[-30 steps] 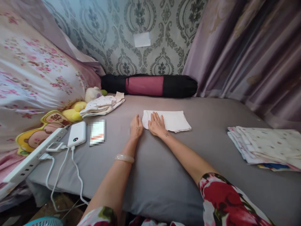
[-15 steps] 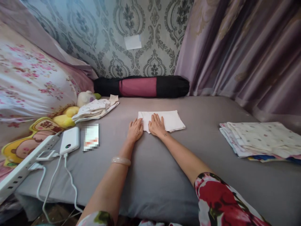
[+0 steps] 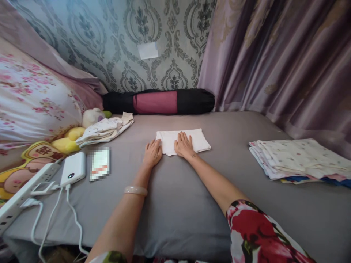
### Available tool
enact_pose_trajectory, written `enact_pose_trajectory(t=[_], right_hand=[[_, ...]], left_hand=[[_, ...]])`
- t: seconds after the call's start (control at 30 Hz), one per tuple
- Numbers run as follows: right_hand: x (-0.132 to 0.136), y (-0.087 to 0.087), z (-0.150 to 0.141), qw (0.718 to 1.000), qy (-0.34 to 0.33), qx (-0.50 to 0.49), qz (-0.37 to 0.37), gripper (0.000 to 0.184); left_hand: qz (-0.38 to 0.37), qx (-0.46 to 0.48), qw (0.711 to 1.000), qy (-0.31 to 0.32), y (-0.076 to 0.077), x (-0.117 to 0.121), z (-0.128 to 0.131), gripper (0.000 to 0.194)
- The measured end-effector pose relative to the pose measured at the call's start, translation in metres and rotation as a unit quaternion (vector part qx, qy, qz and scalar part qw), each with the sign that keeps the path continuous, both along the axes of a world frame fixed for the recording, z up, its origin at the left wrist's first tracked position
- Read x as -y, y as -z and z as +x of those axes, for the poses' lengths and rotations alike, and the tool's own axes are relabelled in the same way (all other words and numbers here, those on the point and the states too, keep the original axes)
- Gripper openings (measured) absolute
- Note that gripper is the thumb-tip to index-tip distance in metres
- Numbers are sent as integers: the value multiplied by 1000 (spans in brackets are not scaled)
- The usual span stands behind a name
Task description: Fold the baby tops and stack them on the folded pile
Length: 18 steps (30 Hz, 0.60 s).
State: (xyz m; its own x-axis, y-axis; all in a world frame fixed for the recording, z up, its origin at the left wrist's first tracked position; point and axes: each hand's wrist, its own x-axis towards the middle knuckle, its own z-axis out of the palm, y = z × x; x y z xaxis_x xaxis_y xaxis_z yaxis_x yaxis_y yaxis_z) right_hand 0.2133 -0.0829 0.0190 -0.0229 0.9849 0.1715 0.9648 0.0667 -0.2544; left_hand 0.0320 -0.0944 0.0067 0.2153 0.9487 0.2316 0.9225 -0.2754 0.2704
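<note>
In the head view, the folded white cloth [image 3: 200, 140] lay at twelve o'clock. The right hand [image 3: 184, 146] rested flat on it, gripping nothing, seemingly to steady it; the left hand [image 3: 153, 153], likewise ungripping, met its eight-o'clock edge.

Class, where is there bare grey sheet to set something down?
Bare: from the folded white cloth right to the patterned cloth stack, and back to the black-and-maroon bag. Crowded: the left, with white rectangular power bank, long white power strip.
</note>
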Motion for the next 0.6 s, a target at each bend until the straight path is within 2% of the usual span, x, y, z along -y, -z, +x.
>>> enact_pose_trajectory(t=[0.13, 0.37, 0.5, 0.6], right_hand=[[0, -7, 13, 1000, 22, 4, 14, 59], [1, -10, 30, 999, 30, 11, -41, 59], [-3, -16, 43, 999, 31, 11, -36, 59], [-4, -14, 58, 998, 31, 23, -48, 59]], left_hand=[[-2, 2, 1000, 3, 0, 0, 0, 48], [6, -2, 1000, 5, 0, 1, -1, 46], [5, -8, 1000, 3, -2, 1, 0, 44], [6, -13, 1000, -1, -1, 1, 1, 43]])
